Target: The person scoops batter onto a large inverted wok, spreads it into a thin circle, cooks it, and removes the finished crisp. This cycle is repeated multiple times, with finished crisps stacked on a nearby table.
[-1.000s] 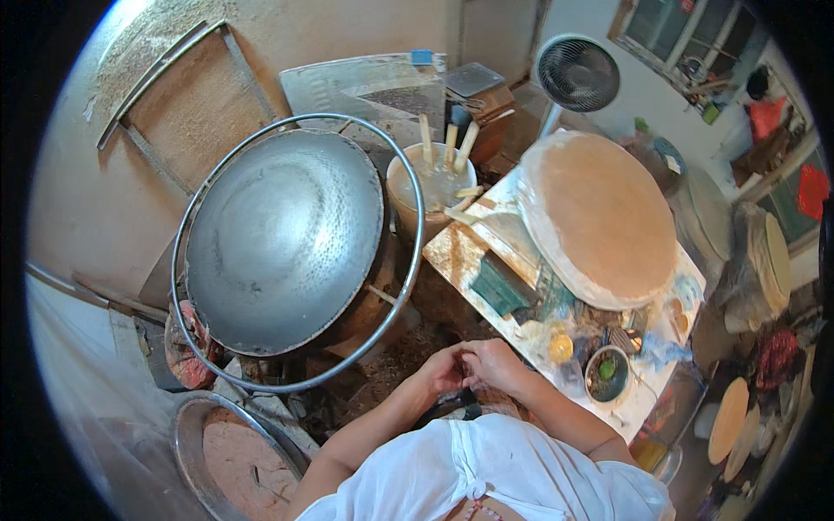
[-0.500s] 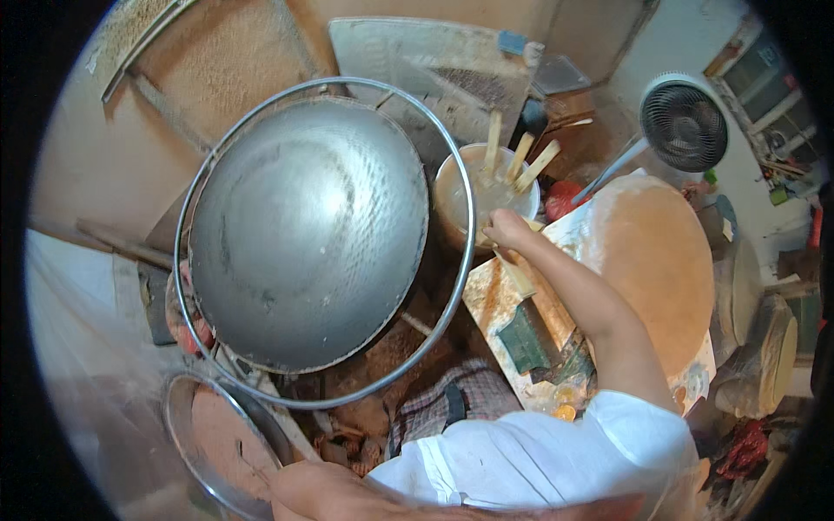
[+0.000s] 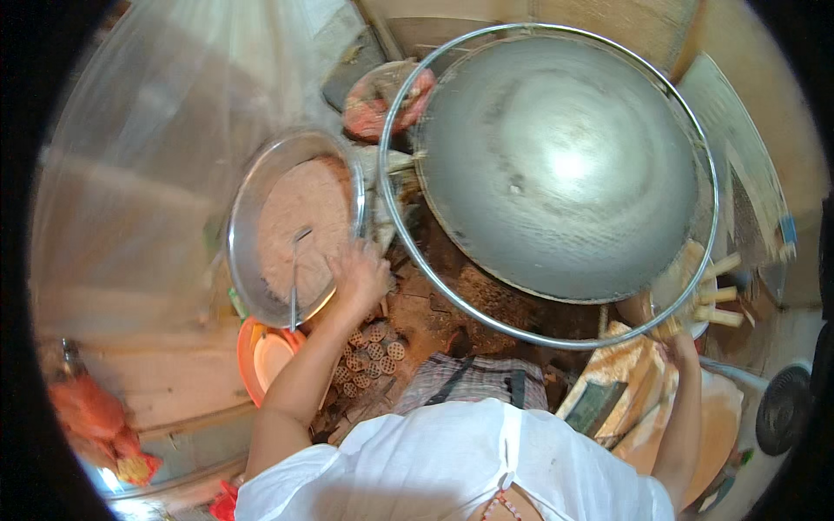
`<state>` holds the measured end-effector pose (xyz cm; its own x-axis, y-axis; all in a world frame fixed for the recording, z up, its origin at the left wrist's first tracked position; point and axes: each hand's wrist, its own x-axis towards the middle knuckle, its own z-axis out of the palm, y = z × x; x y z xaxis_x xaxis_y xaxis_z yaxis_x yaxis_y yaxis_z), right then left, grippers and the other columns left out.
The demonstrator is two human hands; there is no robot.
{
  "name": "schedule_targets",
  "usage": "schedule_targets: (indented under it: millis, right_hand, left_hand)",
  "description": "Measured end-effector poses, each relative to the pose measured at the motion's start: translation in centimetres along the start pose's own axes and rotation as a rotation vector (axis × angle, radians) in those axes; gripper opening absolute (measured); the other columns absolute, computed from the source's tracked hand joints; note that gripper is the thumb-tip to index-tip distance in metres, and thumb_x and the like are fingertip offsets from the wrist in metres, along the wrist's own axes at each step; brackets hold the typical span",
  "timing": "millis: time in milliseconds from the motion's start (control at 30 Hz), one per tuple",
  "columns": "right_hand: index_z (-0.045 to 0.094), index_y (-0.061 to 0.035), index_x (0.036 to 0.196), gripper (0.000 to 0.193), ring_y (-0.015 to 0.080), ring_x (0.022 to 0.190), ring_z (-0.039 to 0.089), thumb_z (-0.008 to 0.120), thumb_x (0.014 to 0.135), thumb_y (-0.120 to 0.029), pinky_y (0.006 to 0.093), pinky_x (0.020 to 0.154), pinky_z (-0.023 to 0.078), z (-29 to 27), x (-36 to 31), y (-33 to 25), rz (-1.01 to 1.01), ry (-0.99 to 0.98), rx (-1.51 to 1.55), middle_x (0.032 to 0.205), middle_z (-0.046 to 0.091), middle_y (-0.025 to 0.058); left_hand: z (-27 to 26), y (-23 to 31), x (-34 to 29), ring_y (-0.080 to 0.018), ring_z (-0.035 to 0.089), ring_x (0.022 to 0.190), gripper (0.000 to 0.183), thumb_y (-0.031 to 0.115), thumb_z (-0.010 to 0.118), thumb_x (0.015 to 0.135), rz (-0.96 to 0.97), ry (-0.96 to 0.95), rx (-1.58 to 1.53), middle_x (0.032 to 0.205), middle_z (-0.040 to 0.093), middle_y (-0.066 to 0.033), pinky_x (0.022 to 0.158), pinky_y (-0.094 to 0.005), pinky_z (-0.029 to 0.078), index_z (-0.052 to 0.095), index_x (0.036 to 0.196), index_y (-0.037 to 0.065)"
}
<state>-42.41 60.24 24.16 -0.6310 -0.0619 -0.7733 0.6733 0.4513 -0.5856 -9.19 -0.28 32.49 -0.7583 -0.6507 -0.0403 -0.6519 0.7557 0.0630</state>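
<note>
A metal basin (image 3: pixel 357 187) at the left holds a pinkish-brown mass, powder or thick batter. In it rests a thin metal utensil (image 3: pixel 294 278), its handle leaning on the near rim. My left hand (image 3: pixel 359 271) is over the basin's right side, fingers apart and slightly blurred, not touching the utensil. Low at the right, my right hand (image 3: pixel 680 347) is closed around what looks like a wooden stick (image 3: pixel 667 326), beside a bucket (image 3: pixel 700 328) with several flat wooden sticks (image 3: pixel 718 296) standing in it. The large round griddle (image 3: pixel 556 165) lies between my hands.
A metal ring (image 3: pixel 388 187) surrounds the griddle. Perforated briquettes (image 3: pixel 374 351) lie below, and an orange bowl (image 3: pixel 247 360) sits beneath the basin. At right are a board with a thin round sheet (image 3: pixel 728 408) and a fan (image 3: pixel 784 409). Plastic sheeting (image 3: pixel 156 174) hangs at left.
The view has swung left, so griddle and bucket now appear further right. My left hand has come up over the basin. My right hand stays by the bucket.
</note>
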Motion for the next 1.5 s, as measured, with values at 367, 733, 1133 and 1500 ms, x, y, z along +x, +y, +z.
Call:
schedule_targets:
  millis: [367,733,1133,1500]
  right_hand:
    - [0.050,0.0047,0.093,0.023,0.0241,0.063,0.062,0.056,0.073,-0.004,0.0313,0.058,0.055,11.1,-10.5,7.9,0.287,-0.095,0.827,0.080,0.062,0.0167]
    - [0.047,-0.0126,0.088,0.029,0.0100,0.044,0.037,0.040,0.099,-0.038,0.0266,0.040,0.032,24.3,-10.2,7.1,0.056,0.262,0.708,0.063,0.049,0.0010]
    - [0.048,-0.0088,0.099,0.035,0.0111,0.044,0.038,0.040,0.098,-0.043,0.0274,0.039,0.034,24.7,-8.0,8.4,0.022,0.267,0.746,0.070,0.051,0.0038]
    - [0.047,-0.0090,0.090,0.042,0.0108,0.047,0.038,0.038,0.097,-0.050,0.0265,0.043,0.034,26.4,-10.2,9.2,-0.063,0.225,0.812,0.070,0.049,0.0027]
  left_hand:
    - [6.9,-27.4,-2.9,-0.0344,0.063,0.103,0.030,0.018,0.046,0.092,-0.775,-0.299,0.078,0.111,0.064,-0.0201,0.084,-0.0428,0.051,0.062,0.111,0.001]
    - [-2.0,-28.3,-14.2,-0.0419,0.064,0.083,0.036,0.023,0.044,0.091,-0.346,-0.492,0.019,0.086,0.064,-0.0291,0.074,-0.0498,0.050,0.064,0.085,-0.006]
    - [3.0,-28.8,-7.8,-0.0378,0.067,0.076,0.029,0.016,0.049,0.087,-0.446,-0.627,-0.079,0.086,0.065,-0.0285,0.068,-0.0442,0.053,0.065,0.097,-0.006]
    - [-1.7,-25.4,-10.6,-0.0071,0.026,0.036,0.036,0.035,0.039,0.099,-1.032,-1.064,-1.446,0.049,0.029,0.0071,0.033,-0.0260,0.027,0.037,0.069,0.015]
